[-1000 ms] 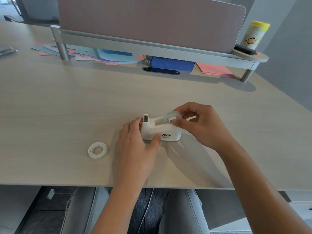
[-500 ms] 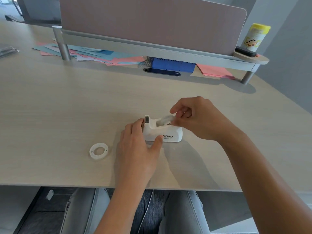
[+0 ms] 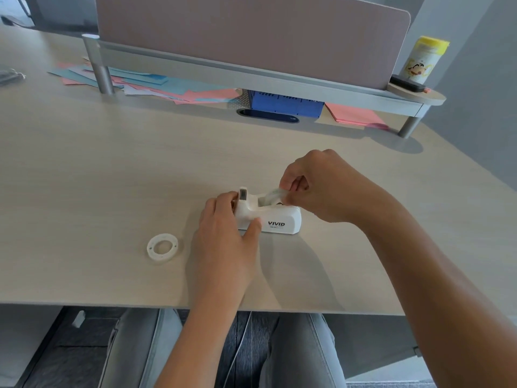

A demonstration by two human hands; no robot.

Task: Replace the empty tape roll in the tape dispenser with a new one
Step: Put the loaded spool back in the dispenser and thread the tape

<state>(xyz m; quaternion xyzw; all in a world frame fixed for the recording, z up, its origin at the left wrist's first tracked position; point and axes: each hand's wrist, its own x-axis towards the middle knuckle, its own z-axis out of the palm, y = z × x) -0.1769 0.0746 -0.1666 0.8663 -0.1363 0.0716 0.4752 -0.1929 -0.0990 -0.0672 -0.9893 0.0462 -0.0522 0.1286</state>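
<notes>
A: What's the biggest thing here?
B: The pale wood worktop [image 3: 140, 169]. Along its far side runs a grey shelf [image 3: 251, 77] on legs, with a pink screen [image 3: 251, 29] standing on it.

A: And under the shelf?
B: Pink and blue papers [image 3: 167, 88], then a blue box [image 3: 285, 103]. On the shelf's right end stands a yellow-capped can [image 3: 423, 58].

A: Where's the dispenser?
B: The white dispenser [image 3: 275, 217] sits near the middle of the worktop, cutter end to the left, "VIVID" printed on its near side.

A: The left hand?
B: The left hand [image 3: 226, 236] wraps the cutter end, its fingers [image 3: 223, 198] closed on the far side and the thumb pressed on the near side.

A: The right one?
B: The right hand [image 3: 321, 186] is over the back of the dispenser. Its fingers [image 3: 286, 183] pinch narrow on the clear roll [image 3: 275, 195], which is tilted and partly down in the slot.

A: Is it fully seated?
B: Cannot tell.

A: Anything smaller?
B: The white core [image 3: 162, 246] lies flat on the worktop, left of the left hand and apart from it.
</notes>
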